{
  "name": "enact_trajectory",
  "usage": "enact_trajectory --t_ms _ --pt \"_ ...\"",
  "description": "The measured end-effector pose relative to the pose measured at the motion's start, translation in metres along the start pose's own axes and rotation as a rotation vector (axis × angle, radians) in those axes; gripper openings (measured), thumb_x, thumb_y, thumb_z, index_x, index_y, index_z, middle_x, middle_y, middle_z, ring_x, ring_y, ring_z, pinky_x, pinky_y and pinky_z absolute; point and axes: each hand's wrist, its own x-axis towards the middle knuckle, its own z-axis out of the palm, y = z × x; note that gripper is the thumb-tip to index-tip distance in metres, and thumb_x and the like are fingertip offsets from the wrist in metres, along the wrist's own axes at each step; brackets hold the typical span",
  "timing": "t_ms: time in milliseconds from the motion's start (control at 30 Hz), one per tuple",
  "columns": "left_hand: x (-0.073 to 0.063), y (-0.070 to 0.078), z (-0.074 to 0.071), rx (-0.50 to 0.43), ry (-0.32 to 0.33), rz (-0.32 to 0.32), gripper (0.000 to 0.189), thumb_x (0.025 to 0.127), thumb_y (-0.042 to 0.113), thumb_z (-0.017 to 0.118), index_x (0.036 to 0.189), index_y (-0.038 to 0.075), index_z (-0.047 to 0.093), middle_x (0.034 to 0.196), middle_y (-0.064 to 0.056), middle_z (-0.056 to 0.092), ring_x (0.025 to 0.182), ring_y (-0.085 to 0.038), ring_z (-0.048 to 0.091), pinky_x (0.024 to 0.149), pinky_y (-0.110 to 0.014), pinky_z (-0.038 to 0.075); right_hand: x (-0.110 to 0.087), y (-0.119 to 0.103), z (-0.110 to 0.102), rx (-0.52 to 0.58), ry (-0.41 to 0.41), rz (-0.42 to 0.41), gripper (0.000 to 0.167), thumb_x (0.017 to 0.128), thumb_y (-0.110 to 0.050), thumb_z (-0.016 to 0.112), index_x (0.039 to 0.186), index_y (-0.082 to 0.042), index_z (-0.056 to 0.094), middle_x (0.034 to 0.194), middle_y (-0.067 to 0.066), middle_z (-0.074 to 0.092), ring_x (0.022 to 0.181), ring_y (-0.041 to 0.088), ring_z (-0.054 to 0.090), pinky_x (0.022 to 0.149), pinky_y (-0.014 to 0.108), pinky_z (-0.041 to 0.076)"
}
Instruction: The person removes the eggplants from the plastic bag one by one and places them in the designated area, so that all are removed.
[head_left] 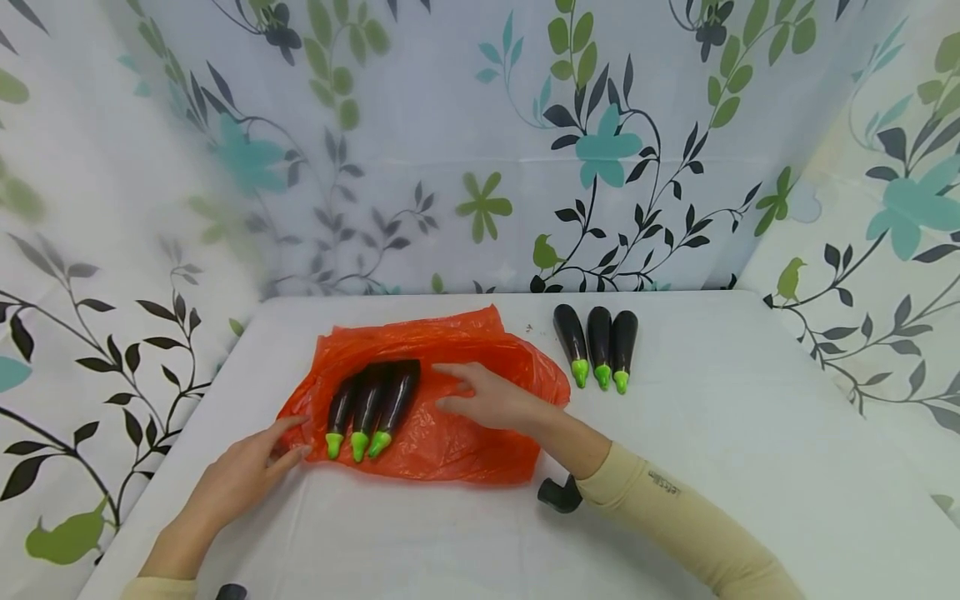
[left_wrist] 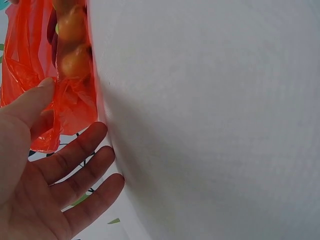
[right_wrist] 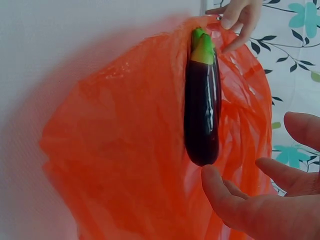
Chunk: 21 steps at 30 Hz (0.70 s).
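Observation:
Three dark purple eggplants (head_left: 367, 408) with bright green caps lie side by side in the mouth of a red plastic bag (head_left: 472, 450), caps toward me. At the bag's left edge my left hand (head_left: 240, 475) has thumb and index finger about the film, pinching it; the other fingers spread loosely in the left wrist view. There the caps (left_wrist: 74, 45) look orange through the film. My right hand (head_left: 487, 396) reaches over the bag with fingers spread and holds nothing. In the right wrist view its fingertip is close by the rounded end of an eggplant (right_wrist: 202, 110).
Three more eggplants (head_left: 600, 346) lie in a row at the back right of the white table (head_left: 720, 433). A leaf-patterned cloth (head_left: 420, 108) hangs behind and at both sides. A black object (head_left: 558, 496) shows beneath my right forearm.

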Motion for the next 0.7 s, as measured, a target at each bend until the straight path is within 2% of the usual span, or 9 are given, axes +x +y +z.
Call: enact_trajectory --t_ms 267,500,700 --pt "0.000 -0.001 0.000 0.005 0.023 0.014 0.053 0.093 0.036 0.066 0.136 0.009 0.053 0.120 -0.022 0.063 0.097 -0.036 0.062 0.076 -0.059 0.050 0.009 0.000 0.008 -0.032 0.024 0.037 0.061 0.094 -0.030 0.066 0.150 -0.022 0.041 0.147 0.006 0.042 0.127 0.029 0.045 0.092 0.042 0.051" --pt "0.000 -0.002 0.000 0.004 0.019 0.010 0.054 0.093 0.037 0.066 0.136 0.009 0.052 0.120 -0.022 0.063 0.100 -0.038 0.062 0.078 -0.060 0.050 0.018 -0.003 0.019 -0.101 0.034 0.078 0.061 0.093 -0.031 0.066 0.149 -0.027 0.042 0.143 0.006 0.044 0.123 0.025 0.044 0.091 0.042 0.050" --pt "0.001 -0.002 -0.001 0.005 0.007 0.004 0.055 0.093 0.038 0.066 0.137 0.008 0.052 0.120 -0.023 0.062 0.099 -0.038 0.061 0.079 -0.060 0.050 0.025 -0.001 0.027 -0.116 0.022 0.083 0.063 0.092 -0.030 0.067 0.149 -0.026 0.041 0.142 0.007 0.045 0.120 0.024 0.044 0.090 0.040 0.050"
